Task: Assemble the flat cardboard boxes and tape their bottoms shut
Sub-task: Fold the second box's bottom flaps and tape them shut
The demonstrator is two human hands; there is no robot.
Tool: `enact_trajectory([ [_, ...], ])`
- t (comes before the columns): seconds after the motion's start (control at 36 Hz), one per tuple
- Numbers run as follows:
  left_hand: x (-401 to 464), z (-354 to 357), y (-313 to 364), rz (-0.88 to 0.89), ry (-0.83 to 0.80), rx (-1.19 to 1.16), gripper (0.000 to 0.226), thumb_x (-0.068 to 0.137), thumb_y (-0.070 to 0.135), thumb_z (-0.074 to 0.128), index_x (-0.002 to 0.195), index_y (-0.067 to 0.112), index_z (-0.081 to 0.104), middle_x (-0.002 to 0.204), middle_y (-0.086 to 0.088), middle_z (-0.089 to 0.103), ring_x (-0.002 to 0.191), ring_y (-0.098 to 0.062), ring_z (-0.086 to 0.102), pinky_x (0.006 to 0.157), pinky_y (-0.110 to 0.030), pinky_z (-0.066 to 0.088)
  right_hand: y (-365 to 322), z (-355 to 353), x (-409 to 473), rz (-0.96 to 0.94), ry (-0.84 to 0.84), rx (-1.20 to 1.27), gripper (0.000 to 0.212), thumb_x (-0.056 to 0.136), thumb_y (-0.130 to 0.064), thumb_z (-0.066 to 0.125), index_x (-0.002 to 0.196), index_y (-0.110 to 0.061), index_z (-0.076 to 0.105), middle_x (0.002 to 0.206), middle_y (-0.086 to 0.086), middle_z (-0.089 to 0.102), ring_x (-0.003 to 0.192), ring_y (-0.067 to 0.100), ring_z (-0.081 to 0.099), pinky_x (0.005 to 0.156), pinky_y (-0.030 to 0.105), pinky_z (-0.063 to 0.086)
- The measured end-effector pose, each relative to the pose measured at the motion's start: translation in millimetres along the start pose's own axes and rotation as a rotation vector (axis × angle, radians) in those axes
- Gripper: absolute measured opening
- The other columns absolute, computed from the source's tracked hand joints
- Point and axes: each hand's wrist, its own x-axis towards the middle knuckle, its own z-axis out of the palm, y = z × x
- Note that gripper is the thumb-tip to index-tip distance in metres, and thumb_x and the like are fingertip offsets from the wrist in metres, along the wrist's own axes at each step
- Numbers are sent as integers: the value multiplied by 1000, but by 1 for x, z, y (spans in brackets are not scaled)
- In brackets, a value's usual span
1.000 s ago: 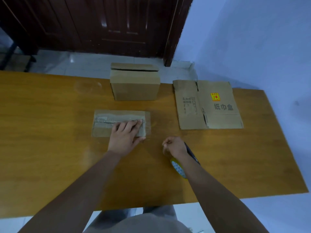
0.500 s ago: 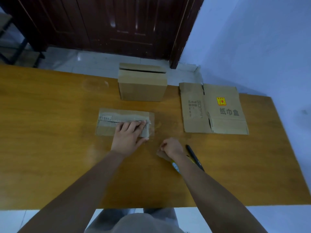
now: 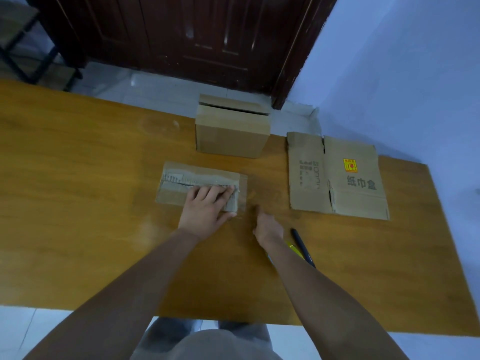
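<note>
On the right half of the small brown cardboard box (image 3: 200, 187) with a torn, taped top, the left hand (image 3: 206, 207) lies flat, fingers spread and pressing down, gripping nothing. Just right of it the right hand (image 3: 268, 226) reaches toward the box's near right corner with fingers loosely extended and nothing in them; whether a fingertip touches the clear tape there is hard to tell. Beside that wrist lie a black pen (image 3: 302, 246) and a yellow object (image 3: 296, 250), mostly hidden by the forearm. Farther back stands an assembled brown cardboard box (image 3: 231, 133), and to the right a flattened printed cardboard box (image 3: 337, 178), all on the orange wooden table (image 3: 78, 203).
</note>
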Motion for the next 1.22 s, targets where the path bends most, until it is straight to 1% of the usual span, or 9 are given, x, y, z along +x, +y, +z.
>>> enact_trajectory([
  [0.17, 2, -4, 1, -36, -51, -15, 69, 84, 62, 31, 131, 19, 57, 105, 0, 58, 99, -20, 44, 90, -39, 31, -1, -4, -7, 50, 77, -114, 44, 93, -20, 54, 133, -17, 37, 135, 11, 35, 122, 33, 42, 97, 44, 41],
  [0.28, 4, -14, 4, -68, -113, -25, 69, 82, 63, 30, 126, 19, 61, 103, 3, 61, 95, -19, 51, 85, -40, 45, 5, -17, -13, 27, 240, 199, 41, 93, -19, 53, 132, -13, 42, 136, 10, 33, 119, 29, 45, 96, 38, 44],
  [0.33, 4, -19, 6, -70, -136, -33, 68, 81, 63, 32, 123, 19, 63, 101, 5, 63, 92, -18, 58, 82, -38, 48, 5, -27, -18, -32, 350, 382, 38, 95, -19, 51, 132, -16, 45, 132, 7, 37, 110, 24, 52, 88, 31, 46],
  [0.44, 4, -25, 5, -6, -107, -54, 65, 65, 61, 73, 114, 18, 69, 95, 6, 66, 86, -17, 64, 74, -34, 51, -5, -47, -32, -216, 464, 546, 26, 95, -13, 49, 119, -19, 58, 109, -5, 47, 96, 12, 55, 88, 25, 47],
  [0.53, 5, -31, 4, 38, -112, -42, 70, 52, 62, 81, 106, 18, 72, 89, 6, 65, 82, -16, 65, 68, -33, 53, -17, -52, -43, -339, 429, 506, 24, 93, -10, 49, 113, -16, 62, 93, -10, 49, 95, 11, 53, 86, 23, 46],
  [0.64, 3, -39, 1, 87, -151, -27, 70, 46, 60, 84, 100, 17, 73, 84, 2, 63, 79, -18, 65, 66, -34, 54, -32, -40, -45, -382, 360, 438, 25, 92, -13, 49, 113, -14, 61, 98, -4, 52, 101, 15, 53, 85, 27, 46],
  [0.92, 3, -41, 12, 54, -232, 53, 64, 48, 51, 85, 96, 12, 67, 89, -7, 60, 79, -28, 58, 68, -42, 50, -38, -35, -42, -277, 316, 566, 27, 95, -10, 45, 118, -12, 59, 113, 4, 56, 105, 18, 54, 87, 21, 41],
  [1.11, 1, -39, 10, 31, -219, 5, 63, 51, 53, 83, 99, 15, 67, 91, -4, 61, 82, -27, 60, 71, -44, 51, -46, -26, -35, -278, 221, 583, 28, 97, -12, 42, 121, -14, 56, 119, 7, 56, 110, 21, 53, 91, 28, 43],
  [1.22, 1, -37, 4, 33, -220, -47, 58, 62, 56, 75, 105, 17, 67, 94, -2, 61, 87, -25, 61, 79, -43, 50, -48, -26, -35, -309, 150, 586, 32, 99, -12, 37, 128, -14, 51, 123, 6, 48, 114, 22, 48, 96, 29, 41],
])
